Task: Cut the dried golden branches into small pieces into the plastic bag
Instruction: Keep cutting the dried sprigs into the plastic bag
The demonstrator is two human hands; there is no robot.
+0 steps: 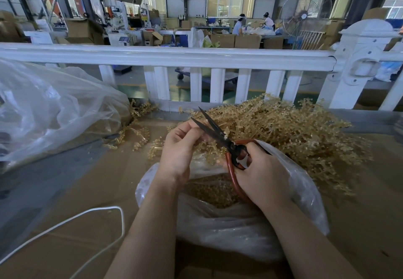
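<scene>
- Left hand (181, 145) pinches a sprig of the golden branches between curled fingertips, holding it up against the open blades over the mouth of the plastic bag (218, 219)
- Right hand (259, 174) grips the red handles of the scissors (220, 135), fingers curled round the loops; the black blades stand apart and point up and away from the person
- To do this cut well, I judge the sprig should sit deep between the blades, near the pivot, with the left fingertips kept back from the edges, and the cut made right above the bag opening so that pieces drop inside
- The bag lies just before the person on the table (65, 224), already holding a layer of small golden bits
- Far left, a big clear plastic sheet (54, 108) billows onto the table; loose sprigs lie scattered between it and the hands
- A white cord (65, 222) loops over the near left of the table, apart from the work
- Right of the hands, the heap of uncut golden branches (294, 130) touches the bag's far side, within easy reach
- Behind, a white fence (174, 57) closes off the table's far edge; open room lies mostly to the near left
</scene>
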